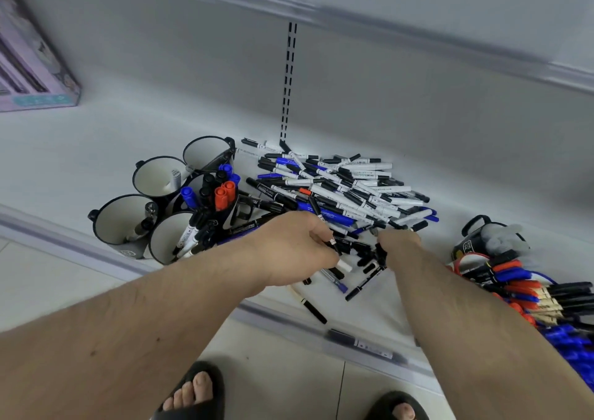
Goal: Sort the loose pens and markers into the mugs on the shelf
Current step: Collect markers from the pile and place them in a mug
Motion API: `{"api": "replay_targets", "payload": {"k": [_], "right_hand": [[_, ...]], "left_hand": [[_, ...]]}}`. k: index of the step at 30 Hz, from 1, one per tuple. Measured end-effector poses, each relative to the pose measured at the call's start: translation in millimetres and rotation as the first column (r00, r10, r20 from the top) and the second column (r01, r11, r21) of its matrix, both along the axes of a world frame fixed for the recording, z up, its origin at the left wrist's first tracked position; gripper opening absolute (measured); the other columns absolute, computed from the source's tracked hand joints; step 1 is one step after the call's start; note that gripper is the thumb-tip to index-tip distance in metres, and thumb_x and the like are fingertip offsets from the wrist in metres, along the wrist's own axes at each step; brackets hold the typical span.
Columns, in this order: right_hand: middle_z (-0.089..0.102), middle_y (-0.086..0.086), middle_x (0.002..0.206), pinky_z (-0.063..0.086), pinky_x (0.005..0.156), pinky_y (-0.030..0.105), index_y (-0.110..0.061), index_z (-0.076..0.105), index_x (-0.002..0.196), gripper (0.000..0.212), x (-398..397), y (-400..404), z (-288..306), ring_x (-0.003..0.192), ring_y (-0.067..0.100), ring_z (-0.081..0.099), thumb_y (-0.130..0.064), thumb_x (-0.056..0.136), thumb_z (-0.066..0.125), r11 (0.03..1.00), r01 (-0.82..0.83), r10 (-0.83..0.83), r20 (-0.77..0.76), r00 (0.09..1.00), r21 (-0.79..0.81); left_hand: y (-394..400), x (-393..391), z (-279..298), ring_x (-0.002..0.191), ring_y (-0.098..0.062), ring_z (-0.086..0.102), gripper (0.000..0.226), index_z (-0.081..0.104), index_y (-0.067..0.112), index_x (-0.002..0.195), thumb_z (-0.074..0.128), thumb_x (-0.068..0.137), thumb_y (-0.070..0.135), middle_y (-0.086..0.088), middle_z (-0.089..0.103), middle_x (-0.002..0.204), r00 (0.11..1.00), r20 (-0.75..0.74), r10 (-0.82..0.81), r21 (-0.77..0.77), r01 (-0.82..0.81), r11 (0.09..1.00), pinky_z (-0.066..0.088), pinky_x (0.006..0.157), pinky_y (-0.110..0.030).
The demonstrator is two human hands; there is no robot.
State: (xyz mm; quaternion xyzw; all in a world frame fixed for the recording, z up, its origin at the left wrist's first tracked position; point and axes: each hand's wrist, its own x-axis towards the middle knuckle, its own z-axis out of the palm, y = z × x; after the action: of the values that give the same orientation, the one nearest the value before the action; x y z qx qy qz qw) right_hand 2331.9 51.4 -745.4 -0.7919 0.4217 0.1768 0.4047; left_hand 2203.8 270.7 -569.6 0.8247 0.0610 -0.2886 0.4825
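A big heap of loose pens and markers (347,188), black, white and blue, lies on the white shelf (96,149). Left of it stand several black mugs with white insides (157,175); one mug holds red, blue and black markers (221,194), another holds black-and-white pens (189,236). My left hand (299,246) pinches a thin black pen (324,226) at the heap's near edge. My right hand (398,242) grips a few black markers (376,259) just beside it.
A purple box (32,75) stands at the far left of the shelf. At the right lie a black mug with a grey plush toy (501,236) and a bundle of red, blue and black markers (527,291). The shelf's front rail (363,345) runs below, with floor tiles and sandalled feet beneath.
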Motion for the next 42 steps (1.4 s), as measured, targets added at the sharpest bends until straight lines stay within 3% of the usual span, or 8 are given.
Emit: {"api": "replay_targets", "payload": {"k": [5,10,13,17,21,26,33,42], "right_hand": [[0.058,0.014,0.087,0.046,0.047,0.028,-0.005,0.056,0.109,0.025,-32.9,4.3,35.3,0.065,0.022,0.057,-0.004,0.084,0.062,0.925,0.135,-0.15,0.014,0.989,0.356],[0.052,0.008,0.061,0.044,0.054,0.03,-0.005,0.054,0.079,0.012,-67.5,25.3,89.3,0.054,0.018,0.049,-0.001,0.09,0.055,0.821,0.065,-0.158,0.117,0.98,0.567],[0.05,0.009,0.066,0.046,0.058,0.035,-0.006,0.056,0.077,0.012,-84.3,43.3,123.6,0.06,0.022,0.051,-0.001,0.088,0.057,0.772,-0.027,-0.134,0.204,0.97,0.636],[0.052,0.012,0.063,0.049,0.05,0.031,-0.002,0.057,0.088,0.007,-111.3,71.9,160.1,0.054,0.024,0.054,0.004,0.084,0.059,0.752,-0.144,-0.086,0.312,0.946,0.643],[0.056,0.014,0.062,0.048,0.049,0.035,-0.007,0.054,0.083,0.01,-129.4,80.8,180.3,0.049,0.024,0.056,-0.001,0.09,0.058,0.73,-0.178,-0.109,0.369,0.923,0.66],[0.049,0.01,0.064,0.044,0.05,0.033,-0.015,0.048,0.079,0.013,-133.0,76.7,181.5,0.049,0.021,0.049,-0.006,0.079,0.059,0.753,-0.1,-0.132,0.299,0.945,0.65],[0.053,0.018,0.091,0.043,0.05,0.031,-0.009,0.055,0.097,0.046,-140.0,70.3,193.7,0.062,0.028,0.053,-0.011,0.052,0.058,0.711,-0.07,-0.163,0.261,0.951,0.699],[0.055,0.015,0.059,0.043,0.045,0.026,-0.005,0.046,0.089,0.016,-158.0,46.5,233.8,0.042,0.022,0.052,0.009,0.083,0.05,0.78,-0.036,-0.323,0.452,0.832,0.624]], "left_hand": [[-1.2,2.7,3.2,0.089,-0.011,0.056,0.041,0.057,0.021,0.131,0.063,0.09,0.025,0.006,0.06,0.102,1.0,0.008,-0.027,0.023,0.027,0.999,0.041,0.066,-0.019],[-11.5,0.5,0.0,0.079,-0.021,0.048,0.011,0.054,0.021,0.095,0.058,0.092,0.031,-0.006,0.053,0.088,0.999,-0.032,0.01,-0.014,-0.011,1.0,0.037,0.07,-0.029],[-15.2,-6.3,-1.4,0.091,-0.024,0.062,0.046,0.057,0.019,0.103,0.049,0.09,0.062,-0.004,0.063,0.103,0.95,-0.286,0.123,-0.071,-0.149,0.986,0.051,0.081,-0.038],[-17.1,-10.0,3.7,0.085,-0.031,0.067,0.085,0.065,0.013,0.116,0.034,0.081,0.084,-0.015,0.07,0.111,0.812,-0.584,0.019,-0.428,-0.327,0.843,0.055,0.078,-0.049],[-26.7,-24.5,19.4,0.049,-0.017,0.052,0.069,0.057,0.016,0.097,0.031,0.086,0.078,-0.006,0.063,0.067,0.867,-0.496,0.054,-0.437,-0.303,0.847,0.038,0.048,-0.02],[-25.8,-36.7,21.5,0.042,-0.012,0.037,0.05,0.055,0.009,0.103,0.034,0.101,0.055,-0.004,0.066,0.06,0.955,-0.276,0.107,-0.341,-0.202,0.918,0.025,0.039,-0.016],[-13.7,-43.3,31.5,0.049,-0.011,0.037,0.032,0.055,0.012,0.1,0.035,0.106,0.037,-0.002,0.063,0.072,0.978,-0.204,-0.045,-0.377,-0.036,0.925,0.027,0.043,-0.02],[1.2,-34.7,34.5,0.061,-0.011,0.048,0.017,0.059,0.011,0.108,0.051,0.098,0.001,-0.006,0.06,0.091,0.984,-0.137,0.115,-0.538,-0.171,0.825,0.059,0.077,-0.034]]}}
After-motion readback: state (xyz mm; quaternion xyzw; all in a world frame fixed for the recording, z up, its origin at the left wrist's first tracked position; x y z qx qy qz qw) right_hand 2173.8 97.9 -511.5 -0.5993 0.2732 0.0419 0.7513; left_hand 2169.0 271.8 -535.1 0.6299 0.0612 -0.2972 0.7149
